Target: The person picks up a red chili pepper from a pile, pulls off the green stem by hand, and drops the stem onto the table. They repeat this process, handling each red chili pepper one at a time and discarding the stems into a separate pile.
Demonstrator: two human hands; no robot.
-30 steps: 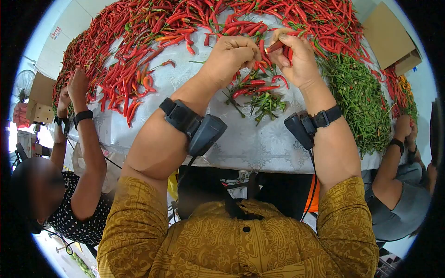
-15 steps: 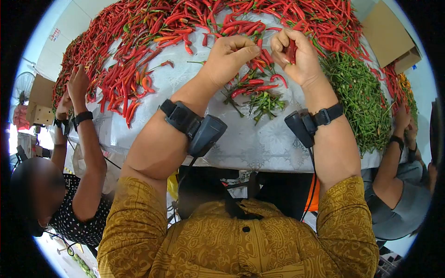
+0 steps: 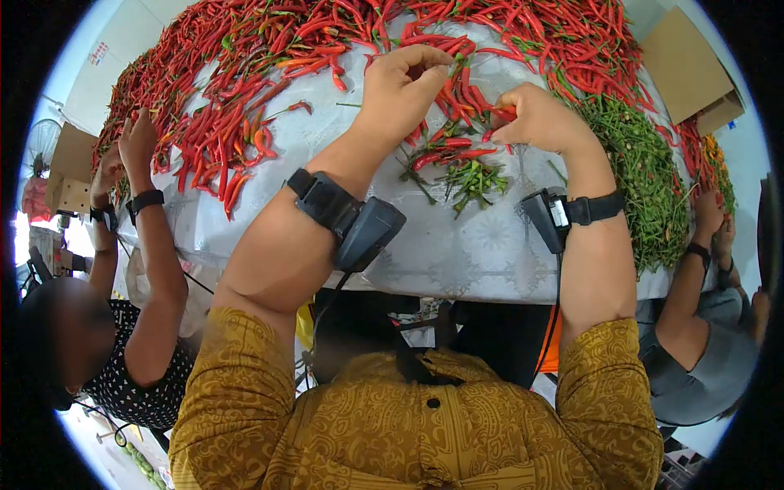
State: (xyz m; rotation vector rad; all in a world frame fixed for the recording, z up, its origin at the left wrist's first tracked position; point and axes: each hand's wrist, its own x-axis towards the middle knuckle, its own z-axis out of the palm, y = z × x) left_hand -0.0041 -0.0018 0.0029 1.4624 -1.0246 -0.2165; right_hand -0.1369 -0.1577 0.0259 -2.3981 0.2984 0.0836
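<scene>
My left hand (image 3: 403, 88) is closed over the near edge of the red chili pile (image 3: 327, 24), thumb against the curled fingers; what it holds, if anything, is hidden. Lower and to the right, my right hand (image 3: 539, 118) has its thumb and fingers round a red chili (image 3: 506, 111). Between and just below the hands, loose red chilies (image 3: 453, 154) lie beside a small heap of green stems (image 3: 476, 181) on the white patterned cloth (image 3: 392, 220).
A large mound of green stems (image 3: 637, 188) lies to the right. Cardboard boxes stand at the far right (image 3: 686, 69) and far left (image 3: 72, 171). A person (image 3: 147, 327) works at the left, another (image 3: 694, 335) at the right, their hands at chilies.
My right hand has moved down and right, from beside my left hand, and now bends inward. My left hand has shifted slightly up and left. A loose green stem now shows near my right wrist.
</scene>
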